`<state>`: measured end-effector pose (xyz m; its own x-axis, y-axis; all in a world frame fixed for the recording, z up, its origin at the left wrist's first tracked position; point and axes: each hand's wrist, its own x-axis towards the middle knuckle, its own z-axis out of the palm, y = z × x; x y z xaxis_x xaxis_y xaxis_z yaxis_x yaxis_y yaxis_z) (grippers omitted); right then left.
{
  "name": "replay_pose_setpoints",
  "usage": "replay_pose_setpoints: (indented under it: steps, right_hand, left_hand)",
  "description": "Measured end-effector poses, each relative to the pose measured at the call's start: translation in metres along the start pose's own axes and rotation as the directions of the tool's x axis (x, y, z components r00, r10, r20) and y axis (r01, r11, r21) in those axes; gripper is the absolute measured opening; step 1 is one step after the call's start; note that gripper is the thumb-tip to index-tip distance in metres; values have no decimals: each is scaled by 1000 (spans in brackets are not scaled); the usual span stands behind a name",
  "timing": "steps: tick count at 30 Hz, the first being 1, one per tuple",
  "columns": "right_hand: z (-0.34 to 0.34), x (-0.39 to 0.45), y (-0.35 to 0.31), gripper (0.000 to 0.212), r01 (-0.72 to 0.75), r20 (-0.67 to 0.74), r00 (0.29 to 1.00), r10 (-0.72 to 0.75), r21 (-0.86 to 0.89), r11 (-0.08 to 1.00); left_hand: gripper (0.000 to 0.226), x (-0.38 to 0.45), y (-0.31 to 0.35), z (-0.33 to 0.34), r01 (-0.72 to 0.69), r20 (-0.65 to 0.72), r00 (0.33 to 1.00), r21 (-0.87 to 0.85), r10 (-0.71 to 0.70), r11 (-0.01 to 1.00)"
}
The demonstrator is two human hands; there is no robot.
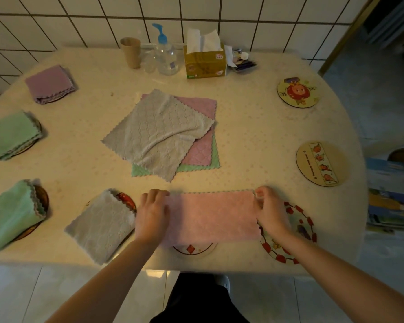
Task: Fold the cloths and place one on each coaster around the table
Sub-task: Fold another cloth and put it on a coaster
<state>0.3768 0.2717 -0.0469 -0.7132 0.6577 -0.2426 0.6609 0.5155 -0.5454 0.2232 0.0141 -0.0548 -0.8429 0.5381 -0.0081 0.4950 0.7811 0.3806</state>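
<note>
Hands are pinching the pink cloth (pixel 211 216) at the table's (pixel 243 127) near edge, left hand (pixel 152 214) and right hand (pixel 269 212) gripping its short ends, which I'm judging soft, light, floppy.

— What do we have in our hands?
— A pink cloth (pixel 211 216), folded in half on the table (pixel 254 127); our left hand (pixel 152 214) and right hand (pixel 269 209) pinch its ends.

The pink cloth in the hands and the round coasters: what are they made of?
Pink cloth: seemingly soft microfibre, matte and fuzzy, with zigzag-cut edges. Bare coasters, such as the one at right: stiff, flat discs with printed pictures, perhaps wood or board; uncertain.
</note>
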Motion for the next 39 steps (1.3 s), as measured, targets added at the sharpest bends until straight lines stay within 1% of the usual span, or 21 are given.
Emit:
replay_pose_setpoints:
  steps: [1,2,3,5,6,7,8,9,10,12,15,17,21,23,25,26,29,31,35,37,39]
  right_hand:
    - [-2,-10,0,23,110,9,994,-109,-97,989]
    - [-2,-21,0,27,227,51,974,-222,-168,959]
    - [-2,-33,1,31,333,122,941,-314,-193,923]
    - [3,-55,8,37,530,274,837,-474,-184,828]
    - [8,-64,12,46,625,325,767,-552,-188,758]
    - [12,-73,18,56,707,373,696,-613,-206,677]
    - [18,-78,23,63,759,411,645,-644,-243,604]
    - [19,-81,26,67,783,436,619,-653,-276,558]
    - [19,-83,29,70,790,451,612,-650,-307,531]
    - [14,-87,35,77,776,464,629,-624,-345,527]
    - [8,-87,42,91,763,477,647,-595,-391,515]
    - [5,-87,40,93,764,483,645,-593,-393,511]
    - [7,-79,28,88,756,497,654,-570,-442,483]
    - [14,-75,22,75,754,496,655,-570,-470,458]
    - [20,-72,19,60,741,483,667,-568,-513,434]
    - [22,-70,18,57,731,482,676,-557,-537,422]
    - [23,-66,17,63,712,498,694,-520,-583,392]
    - [20,-64,14,68,711,510,694,-507,-595,374]
    - [9,-59,10,72,724,500,687,-526,-528,444]
    - [0,-56,10,67,729,488,684,-543,-489,479]
    - [-10,-55,12,59,740,471,672,-572,-466,485]
  left_hand:
    - [26,-9,5,3,-168,-10,986,-25,168,985]
    - [23,-18,11,7,-312,-4,950,-66,312,948]
    - [22,-29,18,11,-422,23,904,-109,427,900]
    - [26,-52,29,23,-564,106,809,-134,578,815]
    - [32,-63,30,32,-603,163,774,-109,612,791]
    - [38,-75,32,39,-617,223,755,-74,616,783]
    - [43,-82,28,45,-611,282,752,-40,596,791]
    - [48,-87,25,49,-590,326,761,-10,561,807]
    - [52,-92,22,50,-570,351,773,16,529,822]
    - [56,-101,17,49,-536,362,798,59,482,842]
    - [54,-112,10,43,-462,352,841,73,411,884]
    - [54,-117,1,38,-403,353,866,75,353,912]
    - [56,-125,-15,31,-251,333,919,80,212,965]
    - [60,-127,-18,28,-189,309,936,49,165,981]
    - [65,-127,-17,25,-178,299,941,32,161,983]
    - [68,-127,-17,25,-178,296,941,28,162,984]
    - [72,-124,-12,24,-150,290,947,17,139,988]
    - [68,-123,-10,24,-133,293,949,25,120,991]
    - [60,-122,-6,26,-115,294,952,88,85,989]
    - [56,-120,4,25,-87,263,964,140,48,986]
    - [52,-118,19,27,-53,204,979,174,17,983]
